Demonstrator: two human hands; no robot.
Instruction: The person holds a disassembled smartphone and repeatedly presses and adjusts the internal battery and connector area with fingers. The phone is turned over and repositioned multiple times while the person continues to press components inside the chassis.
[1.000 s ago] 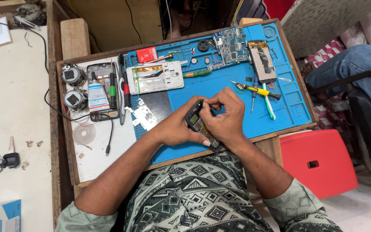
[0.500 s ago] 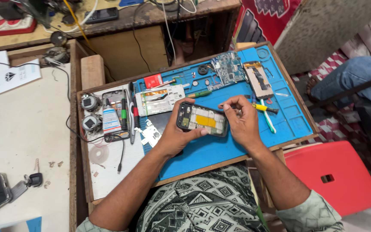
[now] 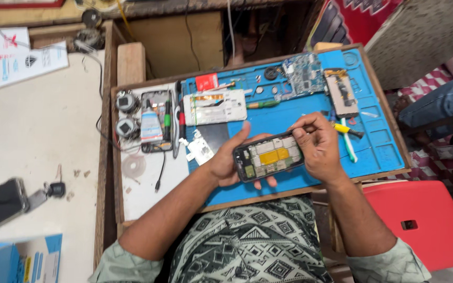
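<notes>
Currently an opened phone [image 3: 268,156], back cover off, yellow battery and boards showing, is held just above the near part of the blue work mat [image 3: 373,141]. Left hand [image 3: 232,160] has its grip clenched round the phone's left end, thumb up along the far edge, fingers beneath; judged a cradle to steady it level and face-up. Right hand [image 3: 318,147] rests on the phone's right end, grip pinched on a thin tool whose tip I cannot make out, pointing at the far edge of the phone.

Mat lies on a wooden tray-like counter [image 3: 108,157]. Far on the mat: white phone frame [image 3: 215,107], circuit board [image 3: 306,74], a second narrow board [image 3: 342,93]. Yellow-handled screwdriver [image 3: 344,129] touches the mat right of the hand.

Left of the mat: white glue bottle [image 3: 151,124] lying on a dark phone frame, two round lenses [image 3: 126,114].
</notes>
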